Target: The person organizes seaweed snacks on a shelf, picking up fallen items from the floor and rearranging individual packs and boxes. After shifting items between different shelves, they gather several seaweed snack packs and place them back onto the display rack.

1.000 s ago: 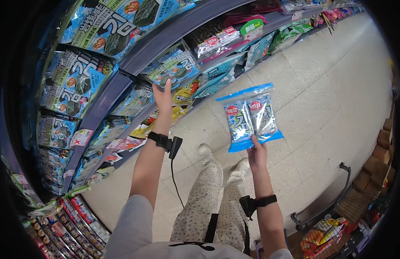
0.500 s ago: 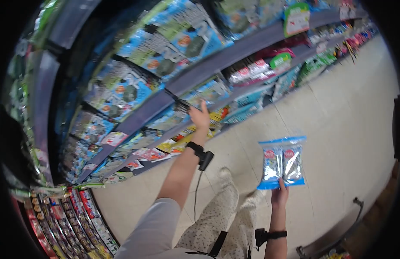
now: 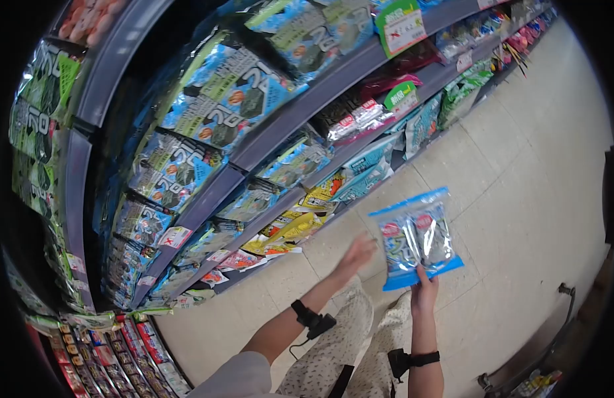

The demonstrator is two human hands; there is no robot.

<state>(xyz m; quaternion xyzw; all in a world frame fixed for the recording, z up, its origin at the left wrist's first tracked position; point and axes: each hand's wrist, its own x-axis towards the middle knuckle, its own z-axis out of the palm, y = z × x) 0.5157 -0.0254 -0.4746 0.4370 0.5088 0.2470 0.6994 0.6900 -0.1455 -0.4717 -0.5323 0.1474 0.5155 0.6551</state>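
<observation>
My right hand (image 3: 424,294) grips the bottom edge of a blue seaweed snack multipack (image 3: 416,235) and holds it upright in front of me, over the floor. My left hand (image 3: 357,253) is off the shelf, empty, fingers loosely apart, hanging in the air just left of the pack without touching it. Both wrists wear black strapped devices. The store shelves (image 3: 254,156) to my left carry many blue seaweed packets (image 3: 230,93).
Rows of snack packets fill the curved shelving at left and top, with price tags (image 3: 174,236) on the shelf edges. A beige tiled floor (image 3: 519,152) spreads to the right. A cart handle (image 3: 564,312) and goods show at the bottom right. My patterned trousers are below.
My left hand has come away from the shelf packets and dropped down toward the pack in my right hand. The view has tilted upward along the shelves.
</observation>
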